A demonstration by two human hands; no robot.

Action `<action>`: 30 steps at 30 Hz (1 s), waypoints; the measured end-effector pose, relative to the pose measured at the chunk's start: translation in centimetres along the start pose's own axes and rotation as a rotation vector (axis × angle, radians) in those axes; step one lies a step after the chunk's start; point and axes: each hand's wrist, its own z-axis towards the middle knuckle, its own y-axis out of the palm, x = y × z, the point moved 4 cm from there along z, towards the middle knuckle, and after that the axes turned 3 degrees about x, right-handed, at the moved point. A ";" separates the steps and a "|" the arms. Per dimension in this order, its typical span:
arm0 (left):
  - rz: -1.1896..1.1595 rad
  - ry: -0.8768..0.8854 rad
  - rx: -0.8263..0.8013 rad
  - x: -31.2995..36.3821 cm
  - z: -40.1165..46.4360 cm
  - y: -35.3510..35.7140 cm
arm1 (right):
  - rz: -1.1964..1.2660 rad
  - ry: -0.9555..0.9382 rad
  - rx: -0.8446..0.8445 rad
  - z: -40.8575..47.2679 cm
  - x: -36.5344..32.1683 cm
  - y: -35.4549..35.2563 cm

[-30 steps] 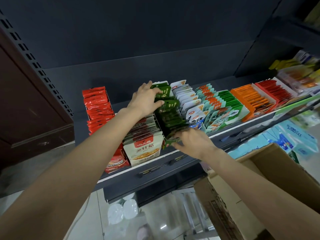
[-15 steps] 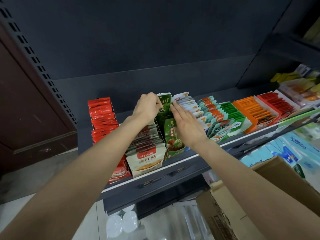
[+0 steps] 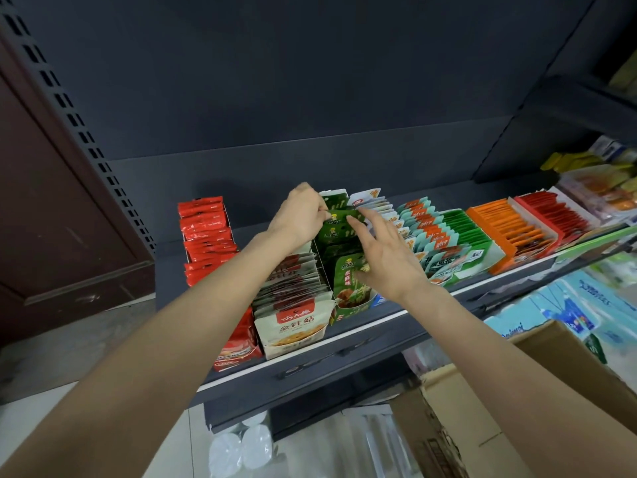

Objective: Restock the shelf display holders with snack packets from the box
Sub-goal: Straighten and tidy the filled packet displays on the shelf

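A row of green snack packets (image 3: 344,267) stands in a green display holder (image 3: 358,310) on the dark shelf (image 3: 344,343). My left hand (image 3: 300,215) is at the back of that row, its fingers pinching the top of a rear green packet (image 3: 339,215). My right hand (image 3: 382,257) lies over the row's right side with its fingers spread and nearly straight, the fingertips touching the packets. The cardboard box (image 3: 517,391) sits low on the right, below the shelf; what is inside it is hidden.
Left of the green row stand a white holder of beige packets (image 3: 296,312) and red packets (image 3: 206,232). To the right are white, teal, green, orange (image 3: 510,225) and red (image 3: 555,212) rows. Blue tissue packs (image 3: 579,301) lie under the shelf, plastic-wrapped items (image 3: 241,450) on the floor.
My right hand rose from the holder's front edge onto the top of the green row. The green packets went from leaning to upright. My left hand stayed at the back.
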 end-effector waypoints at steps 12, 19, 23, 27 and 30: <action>0.172 0.130 0.125 0.3 -1.1 -1.3 | 0.006 0.039 -0.219 2.1 -0.1 0.5; 0.393 -0.021 0.030 -0.6 0.0 -0.8 | 0.016 0.040 -0.156 0.8 -0.5 -0.5; 0.258 0.121 0.045 0.2 -0.3 -0.4 | 0.018 0.017 -0.110 -0.5 -0.3 -0.3; 0.337 0.150 -0.175 -0.6 -0.1 1.3 | -0.054 -0.071 -0.165 0.3 -0.5 0.2; 0.362 0.031 -0.263 -1.4 0.3 1.4 | -0.050 -0.068 -0.210 1.1 -0.4 0.1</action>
